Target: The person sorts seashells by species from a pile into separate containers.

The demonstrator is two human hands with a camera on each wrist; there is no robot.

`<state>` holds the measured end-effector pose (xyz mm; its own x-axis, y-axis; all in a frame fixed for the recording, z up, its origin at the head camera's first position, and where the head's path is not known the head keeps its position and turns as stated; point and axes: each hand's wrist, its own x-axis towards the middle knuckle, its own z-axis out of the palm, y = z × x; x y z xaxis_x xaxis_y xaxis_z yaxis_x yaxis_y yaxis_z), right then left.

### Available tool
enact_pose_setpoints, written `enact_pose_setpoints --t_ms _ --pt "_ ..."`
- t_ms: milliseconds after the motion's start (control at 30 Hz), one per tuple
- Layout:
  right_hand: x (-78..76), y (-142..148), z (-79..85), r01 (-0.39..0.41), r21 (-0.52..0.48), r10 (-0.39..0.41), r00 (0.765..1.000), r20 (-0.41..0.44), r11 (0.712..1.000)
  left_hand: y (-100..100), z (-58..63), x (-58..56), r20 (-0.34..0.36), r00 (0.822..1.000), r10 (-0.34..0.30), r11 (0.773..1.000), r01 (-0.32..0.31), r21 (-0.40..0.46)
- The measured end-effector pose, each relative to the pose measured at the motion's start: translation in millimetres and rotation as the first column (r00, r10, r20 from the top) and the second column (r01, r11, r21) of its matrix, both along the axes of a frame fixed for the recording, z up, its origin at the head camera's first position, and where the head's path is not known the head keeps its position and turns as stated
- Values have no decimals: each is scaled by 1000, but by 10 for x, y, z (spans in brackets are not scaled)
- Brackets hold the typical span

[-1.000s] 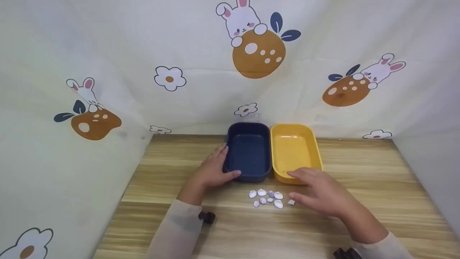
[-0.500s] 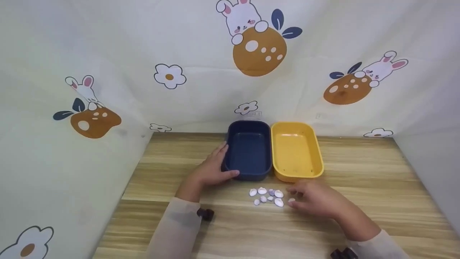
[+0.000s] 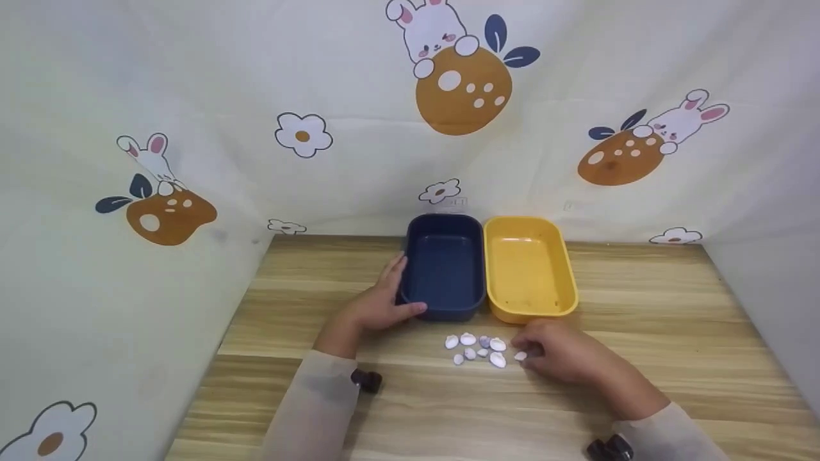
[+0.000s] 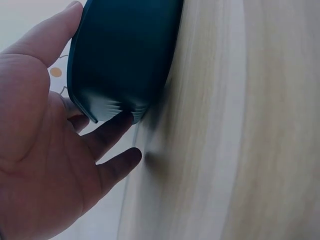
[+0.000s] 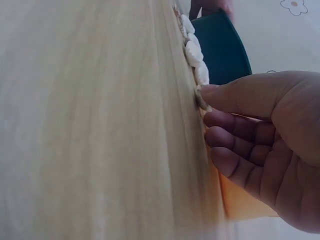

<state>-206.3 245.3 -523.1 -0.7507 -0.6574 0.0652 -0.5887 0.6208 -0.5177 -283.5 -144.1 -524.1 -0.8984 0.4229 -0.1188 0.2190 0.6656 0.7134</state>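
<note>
Several small white and purplish seashells (image 3: 498, 360) lie in a loose group on the wooden table. At the right end of that group, my right hand (image 3: 567, 352) pinches one seashell (image 3: 520, 356) at table height. In the right wrist view the thumb lies against that shell (image 5: 202, 100), with the curled fingers just beside it. My left hand (image 3: 381, 307) rests on the left side of a navy blue bin (image 3: 448, 315), its thumb at the near corner. In the left wrist view its fingers are loosely spread along the bin (image 4: 125, 50).
A yellow bin (image 3: 532, 317) stands right against the navy bin, with a few dark specks inside. A patterned cloth (image 3: 359, 179) hangs behind the table's far edge. Wood-grain tabletop (image 3: 410, 410) extends in front of the shells and to both sides.
My right hand has come down from over the yellow bin's near edge to the rightmost seashell, and its fingers have closed in around it. The left hand has stayed on the navy bin.
</note>
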Motion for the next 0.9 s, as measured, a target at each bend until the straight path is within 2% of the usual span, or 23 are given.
enact_pose_setpoints --t_ms 367,667,900 --pt "-29 0 -45 5 32 -4 1000 -30 999 2 5 1 30 999 18 1000 -19 24" --pt "-21 -2 3 7 38 -7 1000 9 999 5 3 11 26 999 23 999 -24 26" --pt "-19 -1 0 14 40 -14 1000 3 999 15 -20 5 -5 1000 9 999 -9 39"
